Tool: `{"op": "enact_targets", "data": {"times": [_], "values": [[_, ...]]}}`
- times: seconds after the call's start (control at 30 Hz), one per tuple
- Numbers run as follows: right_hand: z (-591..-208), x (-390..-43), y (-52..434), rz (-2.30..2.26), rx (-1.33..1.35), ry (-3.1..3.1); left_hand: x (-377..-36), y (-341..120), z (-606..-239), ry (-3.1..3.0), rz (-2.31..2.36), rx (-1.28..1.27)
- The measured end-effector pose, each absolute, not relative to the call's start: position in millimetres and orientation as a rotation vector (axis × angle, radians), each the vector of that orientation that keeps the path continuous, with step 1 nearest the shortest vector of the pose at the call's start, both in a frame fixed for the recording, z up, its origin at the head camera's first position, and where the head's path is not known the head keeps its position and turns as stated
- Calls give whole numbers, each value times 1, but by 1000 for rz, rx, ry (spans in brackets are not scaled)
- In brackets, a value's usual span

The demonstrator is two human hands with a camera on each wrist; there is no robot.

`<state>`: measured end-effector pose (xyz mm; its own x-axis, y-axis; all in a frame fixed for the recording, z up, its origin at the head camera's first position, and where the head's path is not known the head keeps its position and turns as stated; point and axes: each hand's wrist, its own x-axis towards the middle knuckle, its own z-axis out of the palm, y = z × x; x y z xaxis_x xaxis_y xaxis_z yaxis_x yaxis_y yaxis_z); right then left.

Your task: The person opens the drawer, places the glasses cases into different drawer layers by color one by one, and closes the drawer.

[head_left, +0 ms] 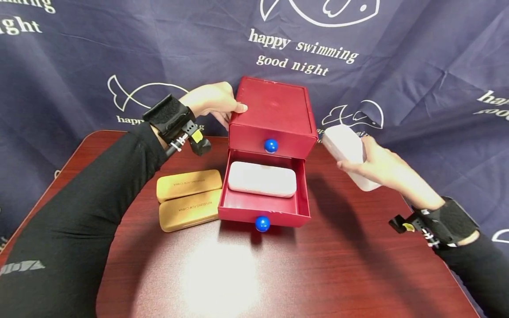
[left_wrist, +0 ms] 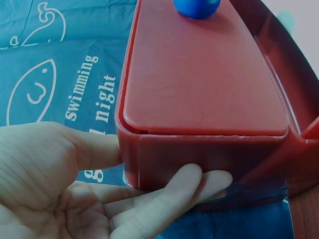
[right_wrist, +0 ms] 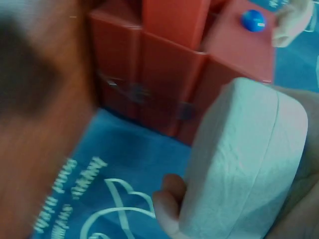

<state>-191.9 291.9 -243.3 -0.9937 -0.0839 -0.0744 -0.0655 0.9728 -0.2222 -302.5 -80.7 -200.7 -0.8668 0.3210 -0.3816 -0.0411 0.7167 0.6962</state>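
Note:
A red two-drawer box (head_left: 274, 104) stands at the back of the table, its lower drawer (head_left: 264, 215) pulled out and its upper one pushed in. My left hand (head_left: 214, 101) holds the box by its left side, thumb over the top edge and fingers against the side wall (left_wrist: 174, 154). Inside the lower drawer lies a white oblong glasses case (head_left: 262, 179). To the right of the box, my right hand (head_left: 374, 163) grips a second white case (head_left: 343, 145), raised above the table and tilted. In the right wrist view this held case (right_wrist: 244, 159) fills the foreground.
Two yellow cases (head_left: 188, 184) lie side by side just left of the open drawer. Blue ball knobs (head_left: 271, 145) stick out from the drawer fronts. Behind the reddish wooden table (head_left: 310, 274) hangs a dark blue printed cloth (head_left: 222, 48).

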Motion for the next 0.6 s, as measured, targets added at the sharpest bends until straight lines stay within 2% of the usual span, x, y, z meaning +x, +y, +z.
{"op": "enact_targets", "data": {"times": [0.3, 0.43, 0.6], "values": [[-206, -164, 266, -646, -129, 3180, -301, -83, -201, 2449, 1013, 228], [-200, -154, 249, -656, -304, 3143, -300, -83, -201, 2447, 1025, 220], [-201, -146, 228, -438, -577, 3147, -300, -82, -202, 2444, 1031, 214]]}}
